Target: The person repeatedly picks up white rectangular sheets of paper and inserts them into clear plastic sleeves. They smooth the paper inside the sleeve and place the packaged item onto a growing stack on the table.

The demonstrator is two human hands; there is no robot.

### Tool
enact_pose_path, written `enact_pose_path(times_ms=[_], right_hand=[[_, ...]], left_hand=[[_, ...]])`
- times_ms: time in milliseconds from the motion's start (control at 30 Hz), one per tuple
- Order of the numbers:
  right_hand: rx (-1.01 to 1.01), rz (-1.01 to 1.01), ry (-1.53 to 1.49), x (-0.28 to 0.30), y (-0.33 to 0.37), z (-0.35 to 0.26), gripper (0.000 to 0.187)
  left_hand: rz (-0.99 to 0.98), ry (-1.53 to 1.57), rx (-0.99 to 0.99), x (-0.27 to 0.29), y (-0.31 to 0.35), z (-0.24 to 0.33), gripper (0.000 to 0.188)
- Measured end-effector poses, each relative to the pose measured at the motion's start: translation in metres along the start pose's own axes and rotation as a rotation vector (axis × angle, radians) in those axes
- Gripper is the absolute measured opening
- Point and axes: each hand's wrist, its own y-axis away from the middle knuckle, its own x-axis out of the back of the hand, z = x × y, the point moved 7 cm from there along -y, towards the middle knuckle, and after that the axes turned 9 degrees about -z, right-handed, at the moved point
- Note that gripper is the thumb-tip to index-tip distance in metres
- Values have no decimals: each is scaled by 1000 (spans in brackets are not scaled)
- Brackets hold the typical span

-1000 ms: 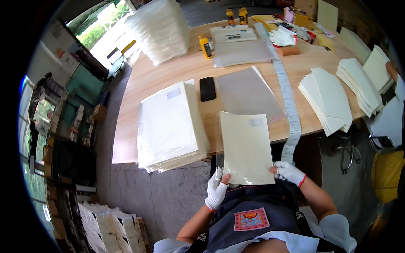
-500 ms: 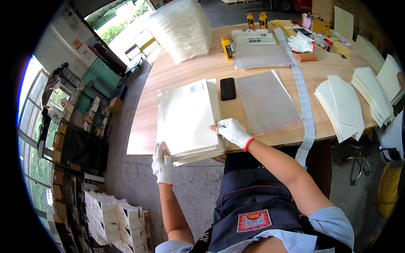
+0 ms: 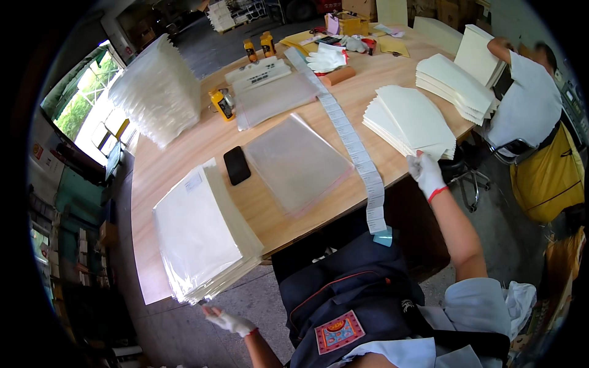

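The right hand (image 3: 425,173), in a white glove with bare fingertips, is at the near edge of the desk (image 3: 147,245), toward its right end. Its fingertips touch the near end of a fanned stack of cream sheets (image 3: 408,119); whether they are clamped on a sheet cannot be told. The left hand (image 3: 230,321), gloved likewise, is below the near-left corner of the desk, with fingers extended and apart, holding nothing.

Just beside the left hand, a stack of bagged sheets (image 3: 196,224) lies at the near-left corner of the desk, its near end reaching the near edge. The top bag carries a small label near its far end. A black phone (image 3: 237,165) lies to the right of this stack. Next to the phone, clear plastic sleeves (image 3: 300,162) lie flat near the middle of the near edge.

A label strip (image 3: 353,138) runs from the far half of the desk between the sleeves and the cream sheets; its end hangs over the near edge. A second fanned stack (image 3: 451,86) lies along the right edge. Beyond that edge sits a co-worker (image 3: 527,101). A tall pile of clear plastic (image 3: 159,92) stands at the far part of the left edge, near an orange bottle (image 3: 222,104).
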Motion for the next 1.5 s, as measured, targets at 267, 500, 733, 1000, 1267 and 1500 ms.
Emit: enact_pose_path(times_ms=[267,500,733,1000,1267,1500], right_hand=[[-280,-172,-324,20,-48,-1,24],[75,31,-291,75,-113,-41,15],[255,-100,-168,63,-97,-78,6],[48,103,222,94,-7,-55,8],[12,-139,-156,60,78,-35,31],[-468,-648,89,0,157,29,51]], left_hand=[[-595,-228,-267,-96,86,-1,32],[-931,-455,-854,-223,106,114,41],[-1104,-828,-980,-324,93,99,40],[-1181,-1103,-810,-338,79,110,35],[-1204,-977,-875,-333,79,121,27],[-1158,-875,-824,-343,67,97,25]])
